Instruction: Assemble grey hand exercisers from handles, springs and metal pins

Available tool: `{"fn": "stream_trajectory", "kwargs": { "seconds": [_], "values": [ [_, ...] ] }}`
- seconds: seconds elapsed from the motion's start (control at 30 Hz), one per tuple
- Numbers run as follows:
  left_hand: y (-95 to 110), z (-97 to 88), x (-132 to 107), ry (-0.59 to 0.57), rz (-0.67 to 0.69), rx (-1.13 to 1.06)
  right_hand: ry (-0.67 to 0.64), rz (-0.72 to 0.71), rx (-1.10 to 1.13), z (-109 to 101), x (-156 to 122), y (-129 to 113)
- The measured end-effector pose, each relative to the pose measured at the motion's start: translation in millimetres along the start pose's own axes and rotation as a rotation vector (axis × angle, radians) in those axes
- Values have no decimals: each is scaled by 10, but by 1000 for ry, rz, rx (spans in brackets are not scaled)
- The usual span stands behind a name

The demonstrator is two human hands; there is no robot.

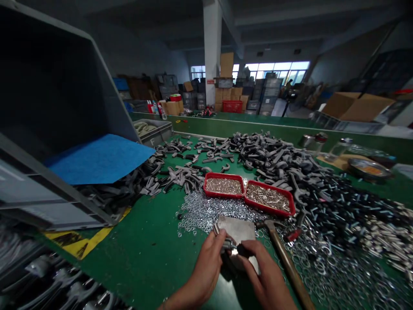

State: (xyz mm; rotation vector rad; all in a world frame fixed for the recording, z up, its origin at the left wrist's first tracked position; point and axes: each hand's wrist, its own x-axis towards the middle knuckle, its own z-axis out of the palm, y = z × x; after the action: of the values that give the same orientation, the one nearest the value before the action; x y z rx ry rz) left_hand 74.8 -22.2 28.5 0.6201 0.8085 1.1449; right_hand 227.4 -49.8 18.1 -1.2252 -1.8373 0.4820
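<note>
There are two hands point(208, 262) — two red trays point(223, 196), one metal plate point(237, 228), one wooden-handled hammer point(287, 259).

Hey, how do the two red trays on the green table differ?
The left red tray holds tiny metal bits; the right red tray holds longer, pin-like pieces. The left red tray lies nearly straight across the view, while the right red tray slants down toward the right. Both are shallow and hold many loose metal parts.

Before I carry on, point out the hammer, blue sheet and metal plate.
Hammer point(288, 262): head view, middle of wooden handle.
Blue sheet point(103, 159): head view, its middle.
Metal plate point(238, 227): head view, bare upper part.
</note>
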Motion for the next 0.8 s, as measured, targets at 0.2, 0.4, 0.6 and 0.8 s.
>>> {"fn": "stream_trajectory", "kwargs": {
  "seconds": [0.2,0.4,0.6,0.8],
  "values": [
    [140,-106,-74,-88,19,336,-108,-177,-62,-116,-46,-7],
    [191,-180,-53,-60,196,629,-219,251,394,78,20,-134],
    [262,-222,-60,-80,113,563,-179,12,160,145,32,-99],
    [324,-249,-46,9,270,745,-175,328,520,266,75,-221]
  ]
}}
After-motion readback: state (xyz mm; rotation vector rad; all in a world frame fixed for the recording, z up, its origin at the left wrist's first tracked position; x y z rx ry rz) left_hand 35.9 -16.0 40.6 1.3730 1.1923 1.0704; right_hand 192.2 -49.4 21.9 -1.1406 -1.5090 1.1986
